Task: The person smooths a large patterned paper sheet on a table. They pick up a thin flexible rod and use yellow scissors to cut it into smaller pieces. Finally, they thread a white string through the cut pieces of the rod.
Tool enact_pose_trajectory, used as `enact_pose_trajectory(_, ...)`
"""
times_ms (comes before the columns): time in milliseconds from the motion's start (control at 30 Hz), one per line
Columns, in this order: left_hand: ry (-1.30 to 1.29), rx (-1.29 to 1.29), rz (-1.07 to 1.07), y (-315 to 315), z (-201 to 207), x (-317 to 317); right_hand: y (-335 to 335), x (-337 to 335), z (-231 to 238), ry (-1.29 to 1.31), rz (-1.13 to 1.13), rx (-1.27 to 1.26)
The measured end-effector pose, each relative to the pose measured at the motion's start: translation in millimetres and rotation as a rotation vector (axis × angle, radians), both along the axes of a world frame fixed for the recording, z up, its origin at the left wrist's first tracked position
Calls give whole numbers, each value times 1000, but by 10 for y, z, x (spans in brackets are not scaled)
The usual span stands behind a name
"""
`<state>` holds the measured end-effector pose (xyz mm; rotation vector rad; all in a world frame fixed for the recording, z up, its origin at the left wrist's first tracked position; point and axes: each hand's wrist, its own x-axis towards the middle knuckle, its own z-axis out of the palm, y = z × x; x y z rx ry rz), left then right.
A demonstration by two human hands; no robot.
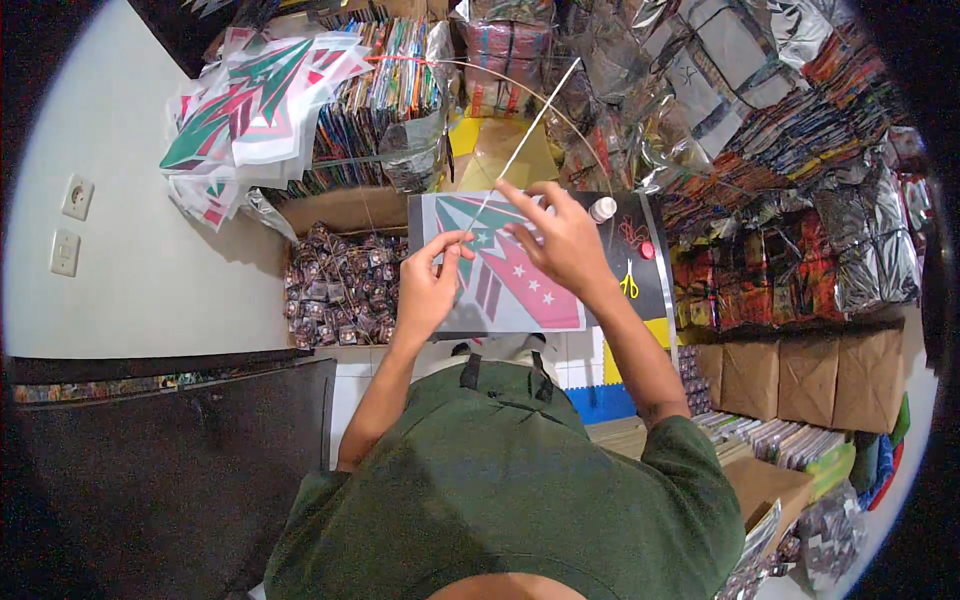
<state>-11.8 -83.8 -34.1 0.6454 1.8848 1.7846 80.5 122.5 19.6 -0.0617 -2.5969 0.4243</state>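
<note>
My left hand [428, 290] is closed in a pinch on the lower end of a thin white stick [541, 116], which slants up and away to the right. My right hand [565, 240] has its fingers apart, the index fingertip against the stick's middle. Beneath both hands lies a printed sheet [530, 285] in green, pink and grey with white stars. It rests on a black board [645, 290]. A thin curved strip [520, 82] arches behind the stick; whether the two are joined I cannot tell.
On the board's right side are a small white bottle [602, 209], a red cap [647, 251], red thread [634, 232] and yellow scissors [629, 282]. More printed sheets [265, 110] are piled at far left. Wrapped bundles [770, 260] and a box of small packets [345, 285] stand around.
</note>
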Motion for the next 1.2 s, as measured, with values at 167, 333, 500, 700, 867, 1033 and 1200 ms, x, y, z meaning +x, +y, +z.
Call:
enact_pose_trajectory(167,39,43,38,-79,47,-21,-156,10,1,-15,101,30)
enact_pose_trajectory(333,-12,51,47,-130,117,-25,-254,14,8,-56,122,64)
enact_pose_trajectory(500,14,28,-18,-164,47,-62,4,-129,90,48,-41,47)
enact_pose_trajectory(700,-20,33,6,-130,110,-34,-290,72,-98,-41,130,59)
enact_pose_trajectory(867,34,-15,29,-115,43,-53,-351,132,25,-28,92,36)
enact_pose_trajectory(1033,68,11,8,-53,32,-30,-333,159,-53,-63,55,11)
enact_pose_trajectory(1200,46,66,-23,-5,100,19,-307,163,-209,-165,29,36)
